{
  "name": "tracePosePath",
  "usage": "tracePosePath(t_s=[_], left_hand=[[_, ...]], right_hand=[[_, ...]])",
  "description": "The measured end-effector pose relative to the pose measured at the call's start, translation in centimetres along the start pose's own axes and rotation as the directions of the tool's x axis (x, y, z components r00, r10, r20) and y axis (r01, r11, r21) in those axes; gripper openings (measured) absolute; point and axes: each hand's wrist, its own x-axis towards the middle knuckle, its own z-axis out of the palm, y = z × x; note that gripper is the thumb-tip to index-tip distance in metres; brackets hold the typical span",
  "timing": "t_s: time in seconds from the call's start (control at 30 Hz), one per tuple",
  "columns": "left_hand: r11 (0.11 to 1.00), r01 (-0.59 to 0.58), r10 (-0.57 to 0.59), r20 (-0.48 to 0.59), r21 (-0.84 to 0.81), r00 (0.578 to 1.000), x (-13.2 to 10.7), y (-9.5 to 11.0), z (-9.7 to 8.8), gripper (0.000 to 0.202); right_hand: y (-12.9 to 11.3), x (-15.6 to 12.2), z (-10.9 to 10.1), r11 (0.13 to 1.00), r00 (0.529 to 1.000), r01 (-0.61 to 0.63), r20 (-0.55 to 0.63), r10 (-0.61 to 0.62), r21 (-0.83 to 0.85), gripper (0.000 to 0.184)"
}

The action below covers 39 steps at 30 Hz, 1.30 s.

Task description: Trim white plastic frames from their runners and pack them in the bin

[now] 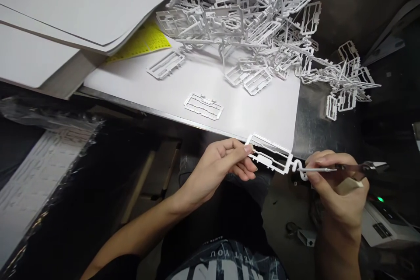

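My left hand [223, 157] pinches the left end of a thin white plastic frame [265, 160] between thumb and fingers, just off the table's front edge. A curled white sprue [315, 169] joins the frame's right end. My right hand [341, 197] grips this sprue between thumb and forefinger. The same hand also holds a hand tool that looks like nippers [376, 166], its metal tip pointing right, away from the frame. The fingers hide most of its handles. A single loose white frame [204, 107] lies flat on the white sheet, up and left of my hands.
A tangled heap of white frames and sprues [243, 17] covers the back of the table. Large white sheets [65, 4] rest at the left over a yellow printed paper [144, 43]. A plastic-wrapped stack [42, 170] stands lower left. A device [387, 223] with a green light is lower right.
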Motion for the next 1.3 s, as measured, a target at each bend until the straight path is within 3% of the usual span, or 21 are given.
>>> tracePosePath(t_s=[0.13, 0.23, 0.3, 0.37, 0.43, 0.47, 0.53, 0.6, 0.67, 0.73, 0.83, 0.93, 1.07, 1.17, 1.3], left_hand=[[0.979, -0.103, 0.099, 0.031, 0.178, 0.995, -0.3, -0.2, -0.5, 0.035], [0.833, -0.322, 0.343, 0.038, 0.450, 0.939, -0.3, -1.2, -1.4, 0.031], [0.613, -0.525, 0.576, 0.121, 0.591, 0.809, 0.0, -2.2, -2.0, 0.040], [0.275, -0.685, 0.747, 0.298, 0.675, 0.594, 0.6, -3.3, -2.5, 0.064], [-0.068, -0.719, 0.788, 0.479, 0.692, 0.386, 1.2, -4.1, -2.8, 0.070], [-0.187, -0.698, 0.781, 0.536, 0.691, 0.320, 1.5, -4.3, -2.8, 0.066], [-0.310, -0.652, 0.778, 0.579, 0.692, 0.243, 1.9, -4.6, -2.8, 0.058], [-0.332, -0.627, 0.792, 0.569, 0.705, 0.220, 2.2, -4.4, -2.7, 0.053], [-0.296, -0.623, 0.811, 0.535, 0.724, 0.236, 2.1, -4.0, -2.5, 0.051], [-0.194, -0.632, 0.836, 0.464, 0.750, 0.293, 1.9, -3.5, -2.3, 0.051], [-0.029, -0.613, 0.863, 0.329, 0.790, 0.384, 1.2, -2.8, -2.0, 0.048], [0.037, -0.576, 0.878, 0.250, 0.816, 0.409, 0.5, -2.3, -1.9, 0.045], [0.038, -0.564, 0.891, 0.228, 0.825, 0.393, 0.2, -2.0, -1.8, 0.044], [-0.001, -0.545, 0.904, 0.234, 0.839, 0.358, 0.1, -2.0, -1.8, 0.045], [-0.075, -0.540, 0.910, 0.279, 0.838, 0.306, 0.0, -2.0, -1.8, 0.047]], right_hand=[[0.3, 0.3, 0.0, 0.999, 0.998, -0.043, -0.044, 0.042, -0.020, 0.018], [0.7, 0.5, -0.1, 0.976, 0.975, -0.207, -0.073, 0.212, 0.064, 0.016], [0.8, 0.8, 0.1, 0.915, 0.928, -0.360, -0.030, 0.371, 0.180, 0.021], [0.7, 1.2, 0.7, 0.826, 0.866, -0.488, 0.043, 0.498, 0.283, 0.025], [0.5, 1.5, 1.6, 0.741, 0.805, -0.579, 0.098, 0.585, 0.340, 0.027], [0.4, 1.6, 2.1, 0.703, 0.778, -0.612, 0.113, 0.618, 0.362, 0.027], [0.2, 1.8, 3.0, 0.631, 0.731, -0.651, 0.127, 0.670, 0.422, 0.029], [0.1, 1.8, 3.6, 0.583, 0.708, -0.660, 0.130, 0.695, 0.474, 0.031], [0.3, 1.8, 3.6, 0.596, 0.720, -0.646, 0.122, 0.683, 0.477, 0.030], [0.6, 1.7, 3.2, 0.656, 0.758, -0.621, 0.118, 0.641, 0.429, 0.029], [0.9, 1.2, 1.6, 0.759, 0.809, -0.582, 0.113, 0.577, 0.291, 0.041], [0.6, 0.6, -0.5, 0.852, 0.843, -0.524, 0.150, 0.516, 0.012, 0.044], [-0.9, 0.5, -2.0, 0.879, 0.882, -0.296, 0.245, 0.402, -0.375, 0.038], [-1.9, 0.9, -1.8, 0.867, 0.882, -0.167, 0.322, 0.344, -0.469, 0.036], [-2.4, 1.4, -0.9, 0.855, 0.883, -0.090, 0.356, 0.305, -0.510, 0.029]])
